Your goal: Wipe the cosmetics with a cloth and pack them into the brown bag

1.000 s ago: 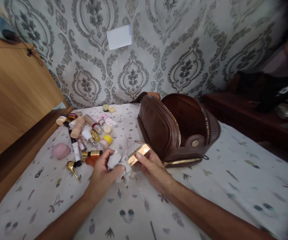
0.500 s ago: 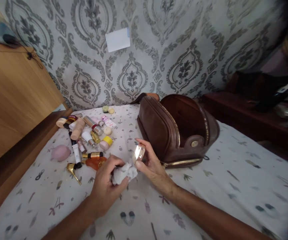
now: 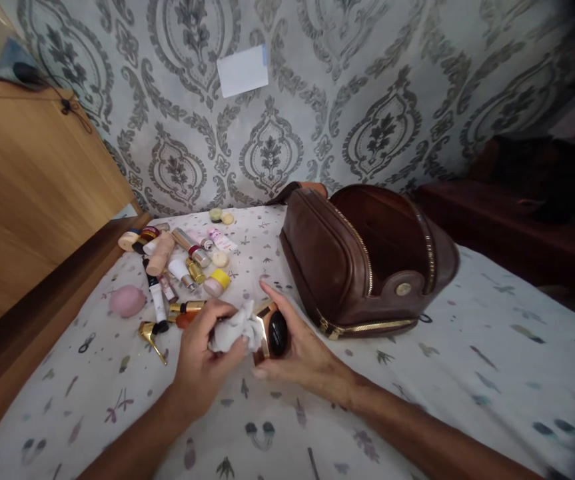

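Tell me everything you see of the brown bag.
The bag is dark brown and looks like leather. Its gold-toothed main zipper is undone, so the mouth gapes; the inside is too dark to make out. A gold stud sits on a rounded tab, another gold zipper runs low along the front, and a strap shows behind. It rests on the patterned sheet; the right hand is near but looks apart.

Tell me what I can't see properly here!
In the head view:
Markings on the gold container: too small.
Part of its left side: behind the crumpled white tissue.
Rest of the orange bottle: behind the left hand.
Depths of the brown zippered bag: too dark.
Dark things at right edge: blurred, cut off.
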{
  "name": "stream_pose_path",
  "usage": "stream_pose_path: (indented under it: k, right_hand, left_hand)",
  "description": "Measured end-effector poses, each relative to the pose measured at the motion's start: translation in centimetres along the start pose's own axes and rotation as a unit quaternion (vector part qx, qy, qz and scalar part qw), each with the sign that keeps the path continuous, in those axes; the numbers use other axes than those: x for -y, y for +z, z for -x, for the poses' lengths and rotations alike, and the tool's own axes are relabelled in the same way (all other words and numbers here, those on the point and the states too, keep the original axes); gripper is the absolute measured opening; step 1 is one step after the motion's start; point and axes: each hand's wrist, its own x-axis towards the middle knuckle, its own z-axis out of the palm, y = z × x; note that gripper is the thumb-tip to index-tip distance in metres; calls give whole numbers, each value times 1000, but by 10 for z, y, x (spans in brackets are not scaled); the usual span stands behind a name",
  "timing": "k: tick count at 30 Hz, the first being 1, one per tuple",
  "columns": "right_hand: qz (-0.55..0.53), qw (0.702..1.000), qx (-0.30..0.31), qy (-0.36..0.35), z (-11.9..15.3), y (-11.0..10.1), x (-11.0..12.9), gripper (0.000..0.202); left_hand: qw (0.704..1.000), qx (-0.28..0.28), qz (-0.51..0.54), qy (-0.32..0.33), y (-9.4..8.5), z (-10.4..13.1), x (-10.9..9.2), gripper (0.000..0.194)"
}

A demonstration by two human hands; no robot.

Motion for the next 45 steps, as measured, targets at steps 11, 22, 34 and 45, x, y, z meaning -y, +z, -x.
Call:
stream_pose_path:
  k: [11,22,34,45]
  right_hand:
    - [255,966,28,-39,7,7,-2,125]
    - [233,972,7,-34,6,9,-3,132]
    - [103,993,-50,-30,2,10,-2,104]
    - [-523,835,72,157,-3,-1,38,35]
  left_hand:
    - [995,86,17,-38,-3,-11,2,21]
    - [993,90,55,-55,-5,-12,13,21]
    - [980,-17,176,-90,-10,-6,13,23]
    - [958,-20,199,-204,-1,-9,23,38]
